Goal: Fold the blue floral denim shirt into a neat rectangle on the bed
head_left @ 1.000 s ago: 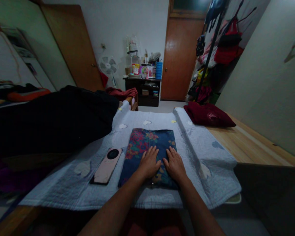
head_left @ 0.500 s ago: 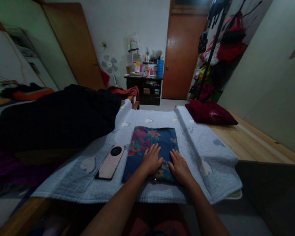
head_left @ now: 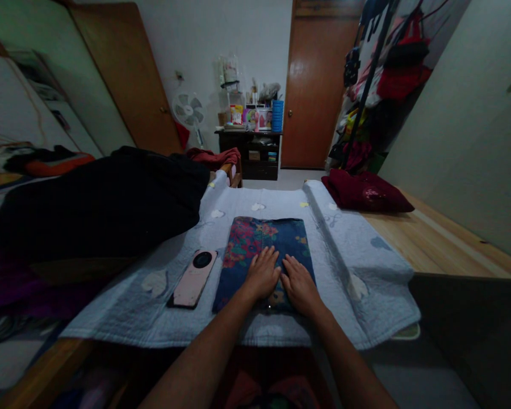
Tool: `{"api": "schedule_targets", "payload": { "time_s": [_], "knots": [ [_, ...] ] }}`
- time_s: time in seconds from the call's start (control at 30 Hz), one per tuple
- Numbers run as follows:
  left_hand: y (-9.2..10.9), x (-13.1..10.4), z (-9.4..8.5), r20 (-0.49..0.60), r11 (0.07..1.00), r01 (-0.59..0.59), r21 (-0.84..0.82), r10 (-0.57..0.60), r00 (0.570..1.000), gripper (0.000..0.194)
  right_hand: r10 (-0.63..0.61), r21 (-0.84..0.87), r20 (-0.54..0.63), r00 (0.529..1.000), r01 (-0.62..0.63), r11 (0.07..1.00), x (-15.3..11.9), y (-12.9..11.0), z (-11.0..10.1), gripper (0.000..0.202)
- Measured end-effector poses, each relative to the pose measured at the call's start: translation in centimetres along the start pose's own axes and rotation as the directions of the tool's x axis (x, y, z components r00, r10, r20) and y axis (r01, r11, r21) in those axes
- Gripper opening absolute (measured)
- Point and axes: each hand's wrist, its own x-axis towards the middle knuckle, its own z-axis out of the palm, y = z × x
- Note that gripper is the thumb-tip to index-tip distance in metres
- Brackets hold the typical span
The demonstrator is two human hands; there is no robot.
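Observation:
A folded dark blue cloth with red and yellow flowers lies flat on a pale quilted cover. My left hand rests palm down on the middle of the folded cloth, fingers stretched forward. Close beside it, my right hand also lies flat on the cloth, its fingers extended and its thumb near the left thumb. Neither hand grips anything. Left of the cloth is a pink phone with a round black camera area, back side up.
A large black garment heap covers the left side. At the right, a dark red folded cloth sits on a wooden surface. Farther back stand a fan, a loaded dark shelf and a door.
My right hand has slid left across the folded cloth, closer to my left hand. My left hand stays in nearly the same place, and the view has shifted slightly.

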Motion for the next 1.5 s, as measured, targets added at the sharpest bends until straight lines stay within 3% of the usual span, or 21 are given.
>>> {"api": "schedule_targets", "payload": {
  "time_s": [0.37,0.67,0.8,1.03,1.37,1.5],
  "knots": [
    [0.1,-0.1,0.1,-0.037,1.0,-0.002,-0.015,0.001,0.999,0.054,0.03,-0.072,-0.025,0.999,-0.032,0.997,-2.0,1.6,-0.6,0.049],
    [1.1,-2.3,-0.7,-0.296,0.999,-0.05,-0.003,0.047,0.954,0.036,0.052,-0.083,-0.025,0.998,-0.054,0.995,-2.0,1.3,-0.9,0.048],
    [0.6,-4.0,-0.3,-0.216,0.995,-0.098,0.014,0.098,0.971,0.046,0.048,-0.086,-0.021,0.999,-0.049,0.995,-2.0,1.5,-0.6,0.049],
    [-1.5,-5.8,-0.5,-0.074,0.998,-0.068,0.018,0.069,0.995,0.064,0.043,-0.084,-0.035,0.998,-0.046,0.995,-2.0,1.7,-0.5,0.049],
    [-2.7,-6.0,0.2,-0.077,0.999,-0.041,0.008,0.042,0.996,0.065,0.063,-0.021,-0.023,0.998,-0.064,0.998,-1.5,1.7,-0.9,0.046],
    [-2.6,-6.0,0.3,-0.075,0.999,-0.031,0.038,0.034,0.997,0.064,-0.011,0.108,-0.084,0.996,0.02,0.994,-0.4,0.2,-1.1,0.044]
  ]
}}
